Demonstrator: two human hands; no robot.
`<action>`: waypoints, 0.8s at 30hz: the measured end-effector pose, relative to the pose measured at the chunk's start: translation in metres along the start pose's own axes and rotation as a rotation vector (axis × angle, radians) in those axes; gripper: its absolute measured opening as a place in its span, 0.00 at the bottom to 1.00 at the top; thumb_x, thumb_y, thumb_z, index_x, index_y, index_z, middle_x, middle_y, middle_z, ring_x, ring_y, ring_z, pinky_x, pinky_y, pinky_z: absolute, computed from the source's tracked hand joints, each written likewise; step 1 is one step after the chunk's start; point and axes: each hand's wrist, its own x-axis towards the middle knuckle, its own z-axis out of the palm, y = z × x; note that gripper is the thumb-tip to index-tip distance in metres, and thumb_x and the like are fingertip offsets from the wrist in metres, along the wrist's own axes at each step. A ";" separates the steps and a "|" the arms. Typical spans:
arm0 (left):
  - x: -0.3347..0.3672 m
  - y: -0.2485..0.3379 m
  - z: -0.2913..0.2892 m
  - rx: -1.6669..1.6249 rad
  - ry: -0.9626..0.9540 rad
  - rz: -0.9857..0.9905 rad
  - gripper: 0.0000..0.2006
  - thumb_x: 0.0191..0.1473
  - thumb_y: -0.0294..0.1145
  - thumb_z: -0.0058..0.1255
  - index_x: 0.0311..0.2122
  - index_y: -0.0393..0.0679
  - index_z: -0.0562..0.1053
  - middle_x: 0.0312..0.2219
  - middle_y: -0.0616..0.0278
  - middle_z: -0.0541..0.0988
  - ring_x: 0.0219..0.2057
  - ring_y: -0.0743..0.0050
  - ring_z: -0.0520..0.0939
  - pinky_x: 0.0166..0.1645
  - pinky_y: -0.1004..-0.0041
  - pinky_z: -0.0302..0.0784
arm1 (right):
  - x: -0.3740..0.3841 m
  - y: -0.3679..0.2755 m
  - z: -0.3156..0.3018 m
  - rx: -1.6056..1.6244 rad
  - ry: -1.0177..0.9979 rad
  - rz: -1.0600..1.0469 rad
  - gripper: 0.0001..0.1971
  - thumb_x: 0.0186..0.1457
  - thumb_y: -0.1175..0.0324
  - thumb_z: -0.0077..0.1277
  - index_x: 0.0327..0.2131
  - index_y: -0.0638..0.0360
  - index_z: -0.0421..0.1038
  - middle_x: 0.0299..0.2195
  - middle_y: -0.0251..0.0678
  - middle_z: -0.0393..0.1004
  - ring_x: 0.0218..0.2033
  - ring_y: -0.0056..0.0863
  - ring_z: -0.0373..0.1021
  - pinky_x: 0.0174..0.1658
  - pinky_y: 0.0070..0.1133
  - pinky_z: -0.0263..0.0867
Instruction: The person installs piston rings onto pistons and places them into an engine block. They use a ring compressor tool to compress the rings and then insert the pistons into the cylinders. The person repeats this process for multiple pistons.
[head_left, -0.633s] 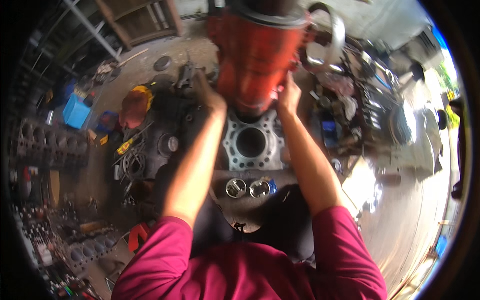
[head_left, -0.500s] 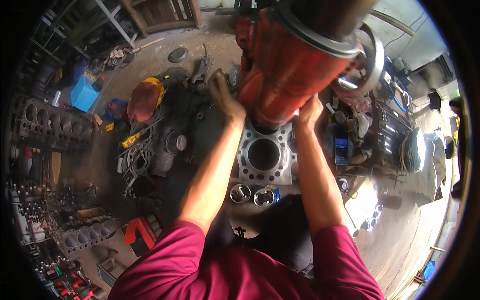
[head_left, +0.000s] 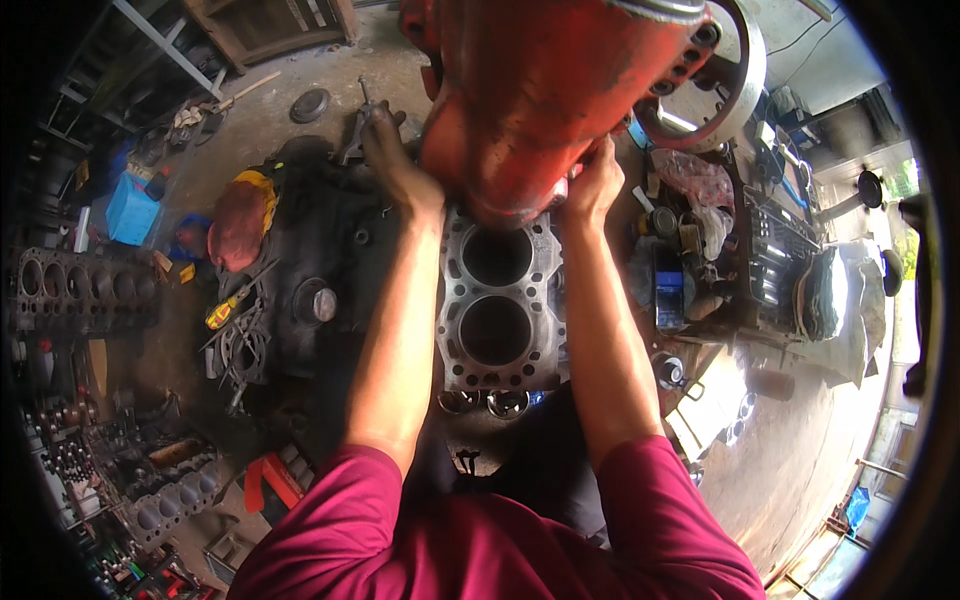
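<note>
In front of me a large red cylindrical machine head (head_left: 530,100) stands over the far part of a grey metal engine block (head_left: 467,372). Two round cylinder bores show in the block's top face, the farther partly overhung by the machine. My left hand (head_left: 405,180) presses its palm side against the machine's lower left flank, fingers stretched out away from me. On the lower right side, my right hand (head_left: 597,188) has its fingers curled at the machine's edge; what they grip is hidden. Two pistons (head_left: 508,403) sit by the block's near end.
A steel handwheel (head_left: 745,90) projects from the machine's right. Dark metal parts and a yellow-handled tool (head_left: 222,312) lie left. Another engine block (head_left: 85,285) stands far left, near a light-blue box (head_left: 133,208). A tool tray (head_left: 780,260) and plastic bags (head_left: 695,180) are right.
The red machine head has moved away from me along the block, both hands going with it. A second bore now shows. My view has shifted slightly too.
</note>
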 end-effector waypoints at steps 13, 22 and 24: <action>0.041 -0.028 0.014 0.007 -0.078 -0.004 0.32 0.64 0.56 0.37 0.53 0.30 0.67 0.48 0.44 0.73 0.50 0.57 0.73 0.56 0.64 0.64 | 0.032 0.016 0.012 0.010 0.019 0.128 0.23 0.62 0.53 0.42 0.26 0.66 0.73 0.22 0.36 0.72 0.23 0.24 0.63 0.29 0.25 0.60; 0.115 0.032 -0.090 0.923 -0.047 0.274 0.25 0.49 0.46 0.63 0.44 0.34 0.75 0.40 0.43 0.80 0.41 0.47 0.81 0.47 0.61 0.75 | 0.038 0.003 -0.049 -0.404 -0.066 0.104 0.22 0.60 0.52 0.52 0.35 0.67 0.79 0.30 0.37 0.78 0.33 0.24 0.68 0.40 0.24 0.64; 0.144 0.050 -0.149 0.992 -0.029 0.298 0.23 0.49 0.45 0.61 0.41 0.33 0.76 0.39 0.42 0.80 0.43 0.44 0.81 0.48 0.58 0.75 | 0.031 -0.025 -0.079 -0.423 -0.124 0.180 0.21 0.56 0.54 0.57 0.46 0.61 0.77 0.41 0.34 0.79 0.40 0.22 0.70 0.44 0.21 0.63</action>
